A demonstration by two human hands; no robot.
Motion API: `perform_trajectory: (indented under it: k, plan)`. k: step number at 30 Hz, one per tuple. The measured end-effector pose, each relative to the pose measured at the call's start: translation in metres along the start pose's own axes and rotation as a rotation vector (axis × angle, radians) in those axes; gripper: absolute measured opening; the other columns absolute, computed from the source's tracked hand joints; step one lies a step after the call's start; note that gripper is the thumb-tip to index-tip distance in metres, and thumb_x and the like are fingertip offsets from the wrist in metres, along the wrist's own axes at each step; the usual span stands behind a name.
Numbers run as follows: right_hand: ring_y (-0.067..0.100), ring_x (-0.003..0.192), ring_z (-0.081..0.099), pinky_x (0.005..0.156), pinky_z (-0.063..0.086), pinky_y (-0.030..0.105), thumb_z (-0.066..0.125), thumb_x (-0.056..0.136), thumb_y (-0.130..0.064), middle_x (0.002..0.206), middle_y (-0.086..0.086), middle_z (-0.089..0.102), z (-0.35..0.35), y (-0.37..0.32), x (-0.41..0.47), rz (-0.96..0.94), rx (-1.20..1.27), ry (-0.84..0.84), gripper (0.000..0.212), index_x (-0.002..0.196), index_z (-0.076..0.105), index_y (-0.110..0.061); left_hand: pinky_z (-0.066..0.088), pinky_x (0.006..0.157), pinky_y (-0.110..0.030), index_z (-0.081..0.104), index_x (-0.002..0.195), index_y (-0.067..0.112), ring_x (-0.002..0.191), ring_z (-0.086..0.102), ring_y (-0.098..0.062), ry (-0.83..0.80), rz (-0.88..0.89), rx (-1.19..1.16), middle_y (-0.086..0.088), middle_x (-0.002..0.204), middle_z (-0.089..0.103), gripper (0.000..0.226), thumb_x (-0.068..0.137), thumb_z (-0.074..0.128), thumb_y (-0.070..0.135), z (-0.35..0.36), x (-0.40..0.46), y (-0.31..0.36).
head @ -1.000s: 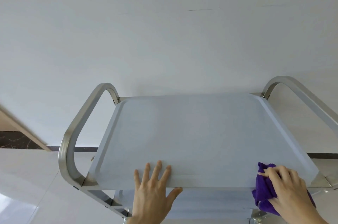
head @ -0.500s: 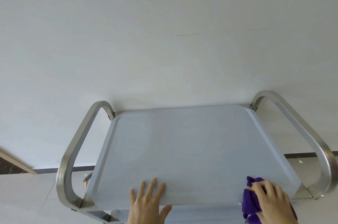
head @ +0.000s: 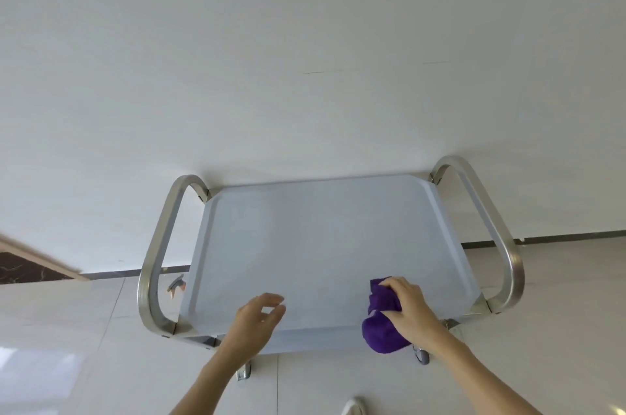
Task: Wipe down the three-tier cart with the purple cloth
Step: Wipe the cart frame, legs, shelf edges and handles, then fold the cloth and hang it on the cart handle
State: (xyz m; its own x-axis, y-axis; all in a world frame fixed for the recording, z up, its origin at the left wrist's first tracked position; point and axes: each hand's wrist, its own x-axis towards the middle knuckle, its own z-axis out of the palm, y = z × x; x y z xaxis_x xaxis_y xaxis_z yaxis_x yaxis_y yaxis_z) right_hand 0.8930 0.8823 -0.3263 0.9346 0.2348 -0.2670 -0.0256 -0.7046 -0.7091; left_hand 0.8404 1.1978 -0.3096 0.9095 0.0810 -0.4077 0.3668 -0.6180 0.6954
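The cart's pale grey top shelf [head: 315,238] lies below me against a white wall, with a curved steel handle at each end. My right hand [head: 410,309] grips the bunched purple cloth [head: 381,330] at the shelf's near right edge; part of the cloth hangs over the rim. My left hand [head: 254,319] hovers over the near left edge, fingers loosely curled and apart, holding nothing. The lower tiers are hidden under the top shelf.
The left steel handle [head: 152,265] and the right steel handle [head: 498,238] rise beside the shelf. Casters [head: 421,355] show under the near edge. Pale floor tiles [head: 84,347] surround the cart. A white wall stands right behind it.
My view has pulled back and up, showing more of the cart and my forearms. My left hand has lifted off the near edge. The right hand with the cloth has slid inward onto the shelf.
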Motion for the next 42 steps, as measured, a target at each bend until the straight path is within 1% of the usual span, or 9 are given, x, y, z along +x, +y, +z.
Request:
perform_trajectory:
  k: [6,10,13,17,21,27,32,38,42]
  plan:
    - [-0.006,0.102,0.058,0.082,0.040,0.004,0.064,0.082,-0.011,0.100,-0.026,0.065,-0.007,-0.113,0.014,-0.208,0.344,-0.034,0.024,0.094,0.063,-0.033,0.058,0.084,-0.033,0.066,0.108,0.030,0.087,0.071,-0.006,0.008,0.002,-0.327,0.008,0.108,0.069,0.015,0.098,0.056,0.034,-0.023,-0.015,0.051]
    - [0.001,0.107,0.061,0.085,0.045,0.011,0.063,0.078,-0.032,0.113,-0.023,0.062,-0.012,-0.168,0.022,-0.253,0.446,-0.050,0.025,0.102,0.061,-0.039,0.057,0.087,-0.035,0.061,0.116,0.030,0.098,0.068,-0.015,0.030,0.014,-0.493,0.004,0.117,0.064,0.021,0.099,0.054,0.038,-0.052,-0.013,0.075]
    - [0.000,0.101,0.063,0.082,0.046,0.012,0.064,0.081,-0.027,0.105,-0.021,0.067,-0.014,-0.200,0.028,-0.270,0.510,-0.043,0.029,0.109,0.058,-0.029,0.054,0.093,-0.036,0.058,0.121,0.036,0.106,0.065,-0.013,0.026,0.066,-0.535,0.006,0.121,0.062,0.026,0.097,0.054,0.044,-0.082,-0.010,0.084]
    - [0.011,0.101,0.066,0.090,0.049,0.031,0.066,0.087,-0.032,0.104,-0.009,0.071,-0.010,-0.230,0.035,-0.228,0.636,-0.069,0.025,0.110,0.061,-0.025,0.050,0.097,-0.036,0.058,0.123,0.042,0.111,0.063,-0.007,-0.025,0.196,-0.556,0.014,0.124,0.064,0.030,0.093,0.061,0.047,-0.115,-0.005,0.093]
    - [0.032,0.111,0.065,0.100,0.048,0.046,0.066,0.089,-0.048,0.115,0.014,0.070,0.001,-0.251,0.038,-0.159,0.885,-0.153,0.040,0.114,0.070,-0.016,0.050,0.100,-0.048,0.064,0.109,0.018,0.109,0.065,-0.029,0.030,0.233,-0.700,-0.008,0.115,0.069,0.031,0.088,0.067,0.041,-0.135,-0.002,0.096]
    - [0.029,0.116,0.064,0.101,0.048,0.044,0.068,0.088,-0.046,0.123,0.015,0.068,0.012,-0.256,0.046,0.005,1.125,-0.119,0.048,0.121,0.067,-0.011,0.055,0.071,-0.030,0.055,0.093,0.007,0.079,0.064,-0.023,0.065,0.293,-0.782,-0.013,0.086,0.070,0.016,0.097,0.060,0.022,-0.162,0.003,0.097]
    - [0.033,0.123,0.058,0.103,0.047,0.052,0.069,0.087,-0.028,0.131,0.020,0.062,0.015,-0.249,0.050,0.047,1.311,-0.240,0.047,0.128,0.062,-0.007,0.052,0.065,-0.027,0.056,0.094,0.008,0.069,0.061,-0.019,0.057,0.384,-0.696,-0.008,0.077,0.067,0.013,0.098,0.059,0.020,-0.176,0.005,0.102]
    - [0.042,0.139,0.039,0.118,0.025,0.056,0.054,0.096,-0.021,0.149,0.026,0.041,0.008,-0.242,0.052,-0.033,1.336,-0.497,0.054,0.144,0.042,-0.001,0.049,0.062,-0.036,0.058,0.091,0.012,0.064,0.056,-0.023,0.095,0.402,-0.680,-0.009,0.072,0.063,0.012,0.097,0.060,0.021,-0.192,0.011,0.094]
    - [0.034,0.122,0.056,0.099,0.048,0.047,0.049,0.098,-0.050,0.131,0.018,0.060,-0.011,-0.255,0.054,-0.018,1.104,-0.530,0.060,0.135,0.054,-0.003,0.048,0.061,-0.036,0.059,0.092,0.012,0.063,0.055,-0.024,0.091,0.407,-0.677,-0.007,0.072,0.062,0.010,0.096,0.061,0.021,-0.195,0.014,0.091]
